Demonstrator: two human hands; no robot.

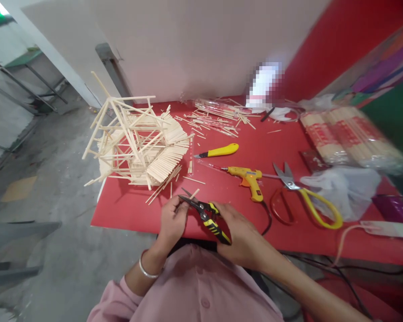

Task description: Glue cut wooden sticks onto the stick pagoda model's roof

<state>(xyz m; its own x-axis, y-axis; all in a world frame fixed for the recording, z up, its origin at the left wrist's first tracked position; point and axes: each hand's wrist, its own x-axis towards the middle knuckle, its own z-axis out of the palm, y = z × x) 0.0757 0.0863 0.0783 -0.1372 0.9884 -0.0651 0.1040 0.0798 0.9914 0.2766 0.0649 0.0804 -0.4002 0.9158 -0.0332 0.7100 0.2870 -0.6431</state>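
Observation:
In the head view, my right hand [243, 232] is wrapped round the handles of black-and-yellow snips [208, 219], whose jaws stand apart and point up-left. My left hand [173, 219], a bangle on its wrist, pinches a short wooden stick [195, 194] that lies across the jaws. Its fingertips are close beside the blades, and the stick's lower end is hidden. Beyond my left hand stands a model built of wooden sticks [168, 156], with an open frame and a slatted, fan-like part. Several loose sticks [164, 183] lie near its base.
On the red tabletop [127, 210] lie a yellow utility knife [218, 151], a yellow glue gun [246, 179] with a black cord, and large scissors [290, 185]. Bundled sticks [349, 129] and a plastic bag [345, 188] occupy the right side. More sticks [218, 120] lie along the wall.

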